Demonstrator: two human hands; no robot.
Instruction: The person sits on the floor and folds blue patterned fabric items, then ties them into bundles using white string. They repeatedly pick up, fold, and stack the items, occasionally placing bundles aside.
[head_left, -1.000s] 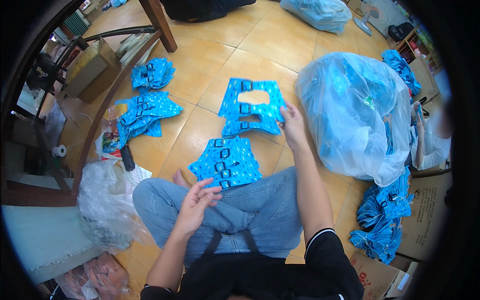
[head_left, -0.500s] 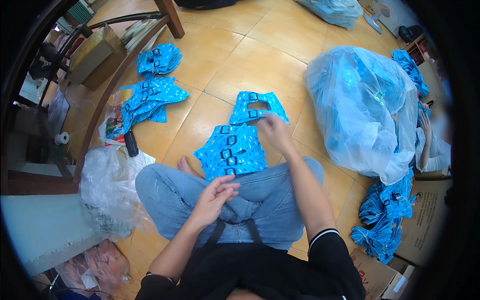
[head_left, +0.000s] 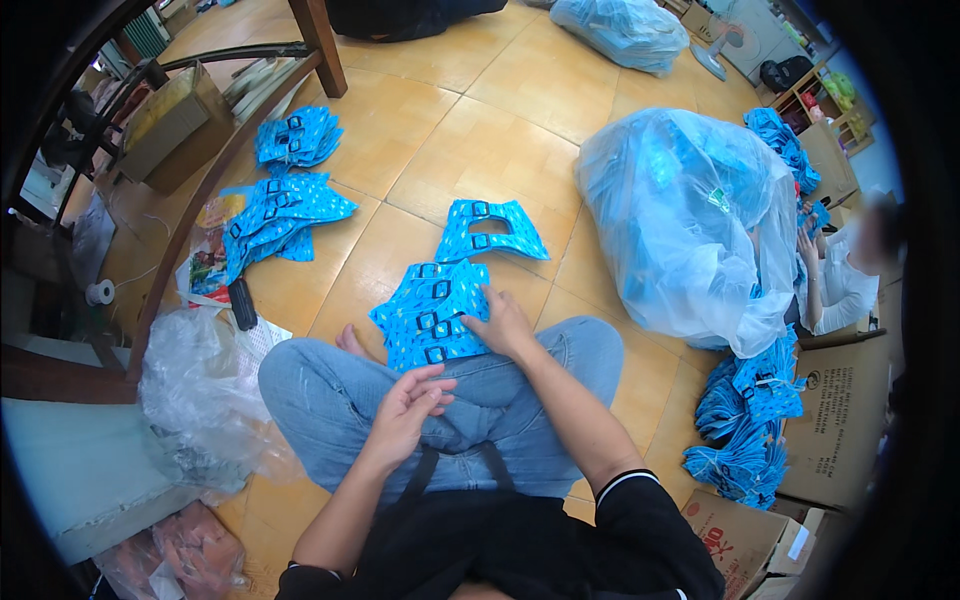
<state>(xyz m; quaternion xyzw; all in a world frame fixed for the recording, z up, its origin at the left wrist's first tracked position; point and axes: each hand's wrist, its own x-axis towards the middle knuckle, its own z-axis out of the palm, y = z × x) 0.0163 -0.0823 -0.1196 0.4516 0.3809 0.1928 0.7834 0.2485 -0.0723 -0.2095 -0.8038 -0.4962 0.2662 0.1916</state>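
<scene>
In front of my crossed legs lies a stack of blue patterned fabric pieces (head_left: 405, 312) with black rectangular rings on them. My right hand (head_left: 505, 325) rests at the right edge of this stack, thumb and forefinger spread over the top piece. No piece is visibly lifted by it. Just beyond lies another blue piece (head_left: 515, 235), flat on the floor, with a rectangular opening and two black rings. Over my lap hovers my left hand (head_left: 402, 415), palm turned inward, fingers loosely apart and holding nothing.
Two more blue stacks (head_left: 300, 200) lie at the left beside a black object (head_left: 242, 304) and crumpled clear plastic (head_left: 190, 385). At the right stand a large filled plastic bag (head_left: 680, 230), tied blue bundles (head_left: 735, 465) and cardboard boxes (head_left: 835, 425). Another person (head_left: 850, 275) sits behind the bag.
My right hand has moved from the far blue piece back toward me, onto the near stack. That far piece stays on the floor. My left hand barely moved; the whole view shifted slightly.
</scene>
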